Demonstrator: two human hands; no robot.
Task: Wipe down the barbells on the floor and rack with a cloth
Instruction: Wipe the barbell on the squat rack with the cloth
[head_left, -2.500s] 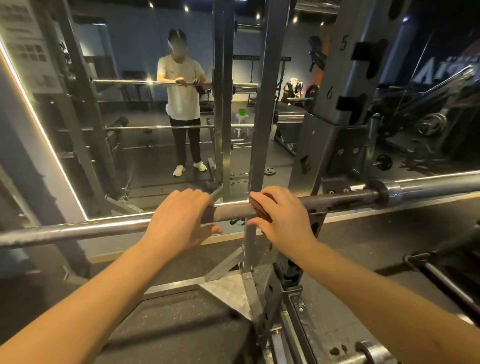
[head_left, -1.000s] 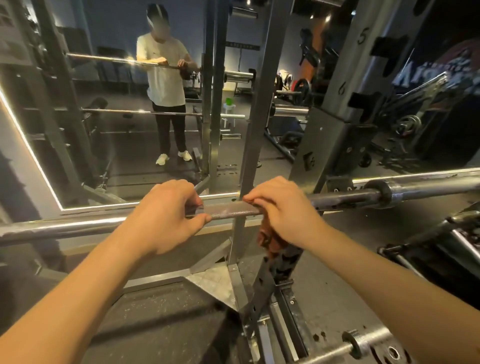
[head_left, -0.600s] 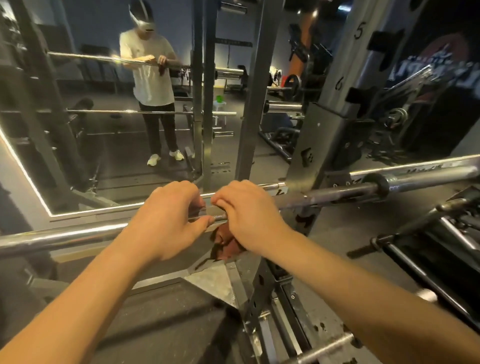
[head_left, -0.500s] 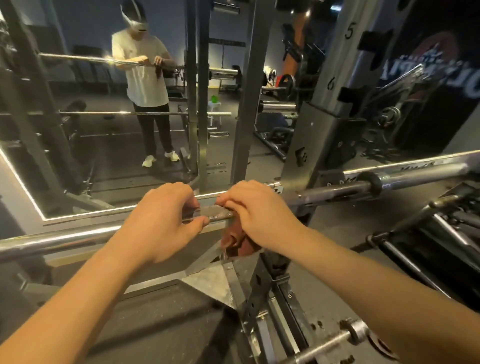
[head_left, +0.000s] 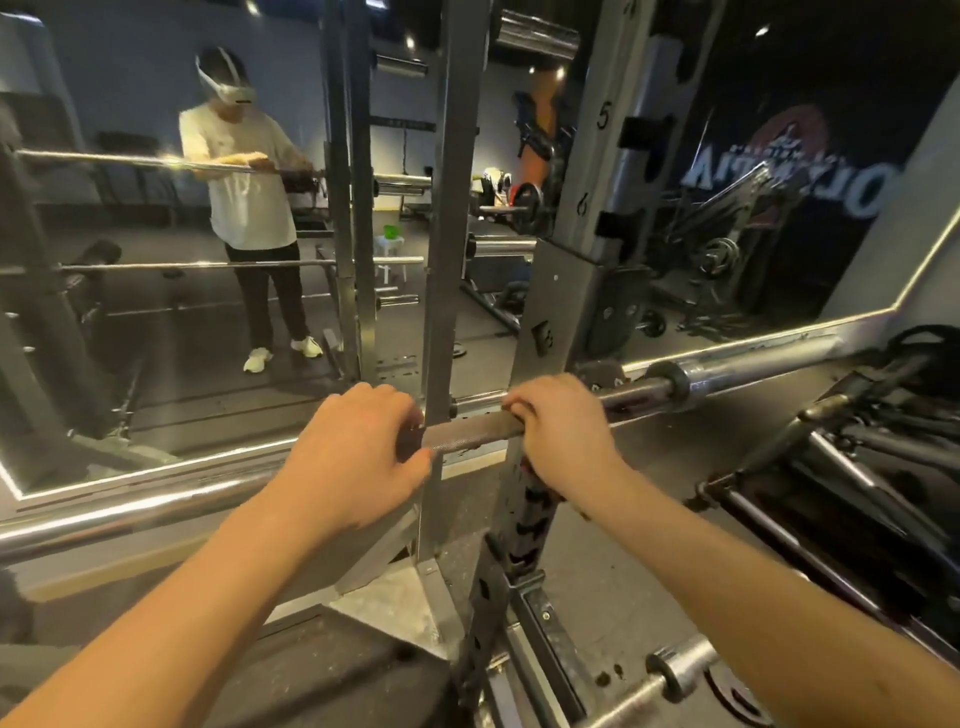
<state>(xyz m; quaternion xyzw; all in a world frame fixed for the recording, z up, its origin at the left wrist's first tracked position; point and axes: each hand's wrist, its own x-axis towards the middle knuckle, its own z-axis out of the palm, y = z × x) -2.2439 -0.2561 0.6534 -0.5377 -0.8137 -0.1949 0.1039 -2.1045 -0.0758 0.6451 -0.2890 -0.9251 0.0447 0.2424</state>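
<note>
**Hands.** The left hand is wrapped overhand round the barbell, fingers curled over the top and thumb underneath. This looks like a bracing grip, there to stop the shaft rolling or sliding. The right hand is also closed over the bar, just beside the left, with a short knurled stretch bare between them.

**Cloth.** The cloth is almost wholly hidden. Only a dark reddish edge shows under the heel of the right hand, so it is judged to be pinned between palm and steel. How much of the bar it covers cannot be told.

**Placement.** The barbell lies across the rack at working height, its sleeve running out to the right past the upright. Racked like this, it lets both arms reach it from above and press down along its length. The wiping of this shaft appears to be mid-course — the long left-hand run and the sleeve are judged yet to be done.

**Holders and contents.** No bin or tray is in view. The rack carries this one bar at hand level. A second barbell lies on the floor at lower right. Further right, several dark bars lie together — whether in a stand or loose cannot be told.

**Surroundings.** A wall mirror behind the rack reflects a person standing at the bar.
</note>
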